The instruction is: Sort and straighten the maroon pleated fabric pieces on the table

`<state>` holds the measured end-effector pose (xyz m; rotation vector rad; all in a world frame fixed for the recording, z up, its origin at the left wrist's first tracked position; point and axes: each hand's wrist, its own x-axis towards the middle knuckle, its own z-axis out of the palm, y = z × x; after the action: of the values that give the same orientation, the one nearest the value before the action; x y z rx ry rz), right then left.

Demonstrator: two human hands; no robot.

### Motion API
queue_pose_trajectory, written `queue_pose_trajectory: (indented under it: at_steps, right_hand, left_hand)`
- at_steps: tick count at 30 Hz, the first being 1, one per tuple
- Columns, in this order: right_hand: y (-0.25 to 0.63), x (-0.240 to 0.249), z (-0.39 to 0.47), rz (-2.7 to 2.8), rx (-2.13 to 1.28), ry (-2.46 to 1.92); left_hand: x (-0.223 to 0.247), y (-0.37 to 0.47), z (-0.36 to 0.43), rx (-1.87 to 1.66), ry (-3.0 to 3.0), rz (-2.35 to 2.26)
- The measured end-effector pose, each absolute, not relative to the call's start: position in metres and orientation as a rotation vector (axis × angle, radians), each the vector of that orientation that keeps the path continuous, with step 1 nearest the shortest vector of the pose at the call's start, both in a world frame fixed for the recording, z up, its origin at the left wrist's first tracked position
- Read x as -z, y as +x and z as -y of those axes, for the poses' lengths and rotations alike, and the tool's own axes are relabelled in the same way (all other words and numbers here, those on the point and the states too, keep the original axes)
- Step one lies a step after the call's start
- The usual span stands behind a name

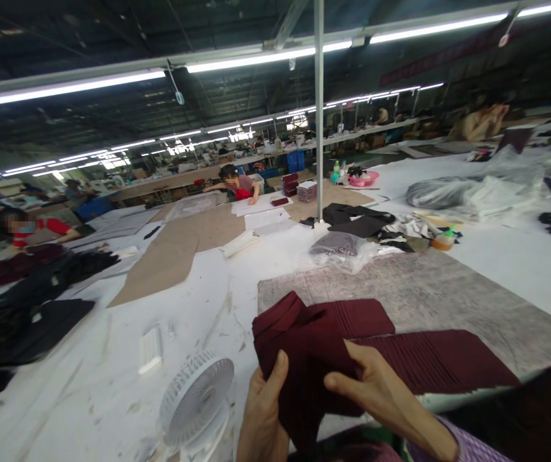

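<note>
Several dark maroon fabric pieces (299, 359) are held up in front of me, bunched and folded over at the top. My left hand (266, 404) grips them at the lower left, thumb on the near face. At their right edge my right hand (369, 378) pinches the cloth, its thumb in front and the other fingers partly hidden behind. Beyond and to the right, overlapping maroon pieces lie fanned out in two rows, a farther row (362, 316) and a nearer row (443, 359), on a mottled grey board (414, 289).
A white fan (198, 398) stands left of my hands on the white table (208, 289). A metal pole (319, 115) rises beyond the board, near a plastic-wrapped bundle (337, 247) and black scraps (356, 218). Dark cloth piles (39, 327) lie left. Other people sit farther off.
</note>
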<state>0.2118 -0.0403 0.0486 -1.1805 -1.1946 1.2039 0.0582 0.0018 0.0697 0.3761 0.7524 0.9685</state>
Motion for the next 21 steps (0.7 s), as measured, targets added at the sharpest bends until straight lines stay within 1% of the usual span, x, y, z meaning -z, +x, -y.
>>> queue_pose_trajectory:
  at_steps: [4, 8, 16, 21]
  right_hand:
    - [0.2068, -0.0446, 0.0386, 1.024, -1.131, -1.272]
    - [0.2085, -0.0457, 0.0414, 1.097, -1.058, -1.358]
    - [0.2084, -0.0516, 0.0409, 1.07, -1.138, -1.3]
    - [0.2118, -0.0481, 0.043, 1.22, -1.031, -1.402]
  left_hand:
    - [-0.0675, 0.0648, 0.0032, -0.964, 0.384, -0.789]
    - [-0.0645, 0.0644, 0.0054, -1.023, 0.484, -0.702]
    - [-0.0651, 0.0632, 0.0073, -0.968, 0.505, -0.687]
    - [-0.0662, 0.0618, 0.0047, -0.938, 0.461, -0.723]
